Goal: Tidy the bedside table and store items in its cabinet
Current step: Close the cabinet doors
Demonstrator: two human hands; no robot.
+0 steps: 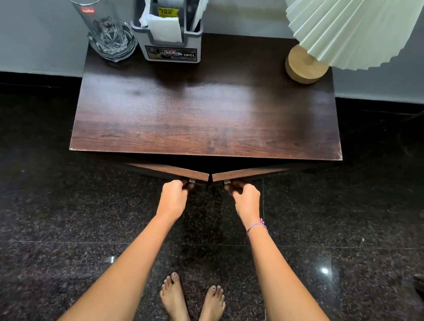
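- While both cabinet doors stand ajar, the left hand (172, 197) curls its fingers round the left handle (191, 181) and the right hand (247, 200) curls round the right handle (227, 182).
- The left door (172, 171) and right door (249, 173) swing out from under the front edge of the table (208, 107); their free edges sit just apart at the middle, forming a shallow V that points toward the person.
- The cabinet's inside is dark and hidden by the tabletop, so its contents cannot be told.
- On the dark wood top, three things stand along the back edge, well apart from the hands.
- A tall clear glass (107, 29) stands upright at the back left corner.
- Just beside it, at back centre, a grey organiser (171, 52) holds white tissue (165, 27) and other papers in its compartments.
- At the back right corner stands a lamp (304, 65) with a round wooden base and a pleated pale shade (350, 28) that overhangs the table's right edge.
- A woven bracelet (256, 226) circles the right wrist.
- Both forearms reach forward and down; bare feet (175, 300) stand close together on the glossy dark floor (48, 202).
- Behind the table is a grey wall (30, 34).
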